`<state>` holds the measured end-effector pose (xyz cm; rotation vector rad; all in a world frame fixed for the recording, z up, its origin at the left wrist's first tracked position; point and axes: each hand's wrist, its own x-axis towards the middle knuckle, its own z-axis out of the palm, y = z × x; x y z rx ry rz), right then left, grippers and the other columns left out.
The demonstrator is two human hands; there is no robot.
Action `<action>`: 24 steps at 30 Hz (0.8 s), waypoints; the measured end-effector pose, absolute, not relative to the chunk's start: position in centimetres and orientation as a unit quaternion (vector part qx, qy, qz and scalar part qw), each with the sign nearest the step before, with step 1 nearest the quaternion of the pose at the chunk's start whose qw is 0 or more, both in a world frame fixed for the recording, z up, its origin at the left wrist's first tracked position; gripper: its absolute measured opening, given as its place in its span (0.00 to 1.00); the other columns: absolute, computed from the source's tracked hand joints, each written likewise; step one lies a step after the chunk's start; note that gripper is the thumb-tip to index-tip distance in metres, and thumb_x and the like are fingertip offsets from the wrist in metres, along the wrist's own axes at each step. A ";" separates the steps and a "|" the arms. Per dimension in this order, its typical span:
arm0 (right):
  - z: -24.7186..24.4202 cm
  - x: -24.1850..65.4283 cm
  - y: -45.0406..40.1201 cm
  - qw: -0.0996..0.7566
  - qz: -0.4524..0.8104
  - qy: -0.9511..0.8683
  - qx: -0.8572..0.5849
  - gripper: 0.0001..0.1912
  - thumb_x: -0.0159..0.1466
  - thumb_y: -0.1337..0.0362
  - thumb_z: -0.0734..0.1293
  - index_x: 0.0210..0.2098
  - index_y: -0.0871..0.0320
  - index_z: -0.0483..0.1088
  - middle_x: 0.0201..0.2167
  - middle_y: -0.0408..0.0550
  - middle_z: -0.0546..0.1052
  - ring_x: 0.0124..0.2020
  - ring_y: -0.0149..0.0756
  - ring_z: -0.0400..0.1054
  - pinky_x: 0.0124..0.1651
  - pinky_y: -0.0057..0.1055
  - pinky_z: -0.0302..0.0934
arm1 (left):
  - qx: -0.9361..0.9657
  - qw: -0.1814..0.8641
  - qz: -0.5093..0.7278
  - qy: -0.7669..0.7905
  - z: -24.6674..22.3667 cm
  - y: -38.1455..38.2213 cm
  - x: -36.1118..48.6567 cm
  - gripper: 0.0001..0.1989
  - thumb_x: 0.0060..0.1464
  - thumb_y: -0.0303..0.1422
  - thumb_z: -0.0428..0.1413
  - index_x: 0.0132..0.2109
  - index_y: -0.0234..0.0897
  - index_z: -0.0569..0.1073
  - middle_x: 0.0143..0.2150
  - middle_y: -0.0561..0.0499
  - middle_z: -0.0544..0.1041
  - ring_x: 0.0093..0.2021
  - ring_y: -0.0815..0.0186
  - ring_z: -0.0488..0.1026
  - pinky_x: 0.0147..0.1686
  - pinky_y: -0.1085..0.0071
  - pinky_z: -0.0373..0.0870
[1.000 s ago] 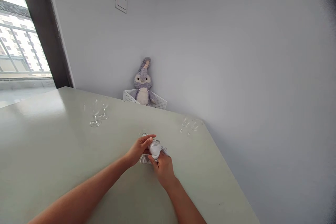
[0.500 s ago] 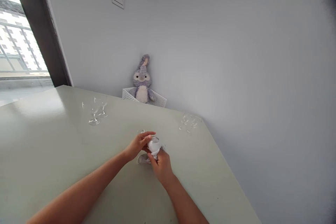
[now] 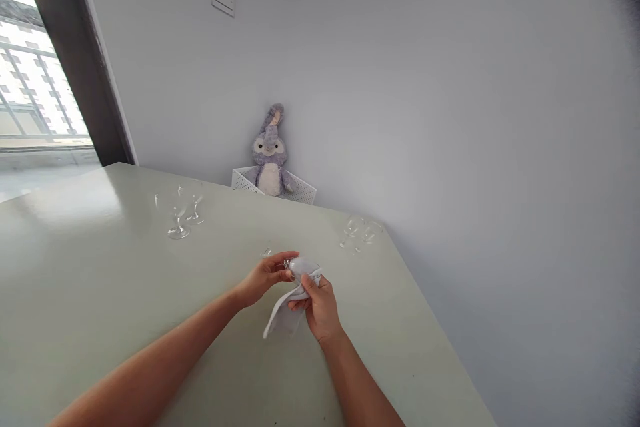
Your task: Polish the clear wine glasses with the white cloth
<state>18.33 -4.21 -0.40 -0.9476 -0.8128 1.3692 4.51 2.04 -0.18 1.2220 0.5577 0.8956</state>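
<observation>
Above the middle of the table, my left hand (image 3: 264, 279) is closed around the stem end of a clear wine glass (image 3: 302, 265), held tilted on its side with its bowl toward the right. My right hand (image 3: 321, 308) grips a white cloth (image 3: 286, 317) and presses it at the bowl's rim. Part of the cloth seems to be inside the bowl, showing white through the glass. The rest hangs down below my right fingers. My left fingers hide most of the stem.
Two stemmed glasses (image 3: 179, 232) stand on the pale green table (image 3: 125, 293) at left. More clear glasses (image 3: 353, 227) stand near its right corner. Behind the table's far edge, a plush toy (image 3: 270, 153) sits in a white perforated basket (image 3: 305, 193) against the wall.
My right hand has turned and shifted slightly right and up. More of the cloth now hangs below it, and the glass lies further over to the right. My left hand has barely moved.
</observation>
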 end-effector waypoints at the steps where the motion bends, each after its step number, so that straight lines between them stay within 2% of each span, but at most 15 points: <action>1: -0.4 18.1 -4.4 0.591 0.556 -0.394 -0.432 0.16 0.54 0.55 0.67 0.36 0.62 0.69 0.21 0.41 0.72 0.15 0.28 0.65 0.18 0.26 0.63 | 0.547 0.689 0.397 0.261 -0.4 2.2 4.6 0.22 0.45 0.38 0.58 0.48 0.36 0.70 0.34 0.48 0.74 0.36 0.63 0.71 0.40 0.65 0.68; 5: -0.8 17.6 -4.9 0.553 0.453 -0.511 -0.478 0.14 0.53 0.55 0.67 0.33 0.60 0.70 0.24 0.42 0.71 0.22 0.31 0.67 0.21 0.26 0.65 | 0.548 0.668 0.385 0.325 -1.0 2.3 4.8 0.24 0.52 0.46 0.48 0.48 0.33 0.69 0.30 0.49 0.73 0.30 0.66 0.71 0.34 0.65 0.70; 7: -1.0 17.7 -4.6 0.557 0.470 -0.498 -0.470 0.14 0.54 0.55 0.67 0.32 0.60 0.70 0.21 0.42 0.70 0.19 0.30 0.66 0.20 0.25 0.63 | 0.545 0.664 0.398 0.322 -1.0 2.1 4.7 0.23 0.53 0.46 0.46 0.49 0.36 0.69 0.38 0.46 0.74 0.37 0.63 0.71 0.39 0.64 0.68; 10: -1.0 18.1 -4.0 0.599 0.546 -0.399 -0.429 0.15 0.56 0.54 0.64 0.33 0.61 0.68 0.15 0.40 0.69 0.14 0.29 0.64 0.17 0.24 0.59 | 0.552 0.674 0.416 0.260 -0.8 2.0 4.6 0.20 0.53 0.41 0.50 0.52 0.44 0.65 0.56 0.47 0.64 0.52 0.60 0.63 0.49 0.63 0.62; 12: -0.8 18.4 -3.7 0.617 0.582 -0.345 -0.402 0.16 0.56 0.53 0.64 0.32 0.61 0.67 0.14 0.40 0.69 0.13 0.28 0.63 0.16 0.24 0.58 | 0.563 0.673 0.424 0.225 -0.8 2.1 4.5 0.20 0.52 0.38 0.52 0.52 0.44 0.65 0.57 0.47 0.62 0.54 0.60 0.60 0.52 0.62 0.60; 15: -0.8 18.5 -3.7 0.592 0.589 -0.371 -0.405 0.16 0.55 0.53 0.65 0.34 0.61 0.67 0.14 0.39 0.69 0.13 0.29 0.62 0.17 0.25 0.58 | 0.565 0.670 0.431 0.217 -0.8 2.3 4.4 0.20 0.52 0.38 0.52 0.52 0.41 0.65 0.52 0.45 0.68 0.49 0.60 0.65 0.49 0.60 0.63; 18: -1.3 18.2 -4.2 0.549 0.496 -0.490 -0.462 0.17 0.55 0.54 0.65 0.38 0.59 0.68 0.23 0.44 0.73 0.19 0.32 0.66 0.21 0.28 0.61 | 0.556 0.671 0.419 0.255 -0.9 2.7 4.4 0.22 0.51 0.40 0.51 0.53 0.39 0.64 0.38 0.48 0.74 0.37 0.65 0.70 0.40 0.63 0.69; 20: -1.7 18.0 -4.4 0.522 0.379 -0.577 -0.501 0.14 0.55 0.55 0.65 0.34 0.59 0.70 0.28 0.47 0.73 0.26 0.35 0.67 0.27 0.30 0.63 | 0.556 0.663 0.408 0.292 -1.1 2.8 4.4 0.23 0.51 0.43 0.50 0.52 0.36 0.65 0.28 0.52 0.72 0.28 0.68 0.70 0.33 0.66 0.70; 22: -2.1 17.8 -4.5 0.498 0.289 -0.631 -0.520 0.12 0.55 0.56 0.64 0.29 0.59 0.71 0.27 0.48 0.73 0.30 0.37 0.67 0.32 0.31 0.62 | 0.570 0.639 0.396 0.330 -1.3 2.9 4.4 0.23 0.53 0.45 0.47 0.51 0.35 0.66 0.23 0.54 0.70 0.23 0.70 0.68 0.28 0.69 0.70; 24: -2.1 17.9 -4.3 0.494 0.295 -0.624 -0.528 0.12 0.55 0.55 0.64 0.29 0.58 0.70 0.25 0.47 0.73 0.29 0.37 0.67 0.31 0.31 0.62 | 0.620 0.577 0.381 0.371 -1.5 2.8 4.3 0.23 0.55 0.45 0.43 0.51 0.35 0.66 0.22 0.54 0.70 0.22 0.69 0.69 0.25 0.70 0.69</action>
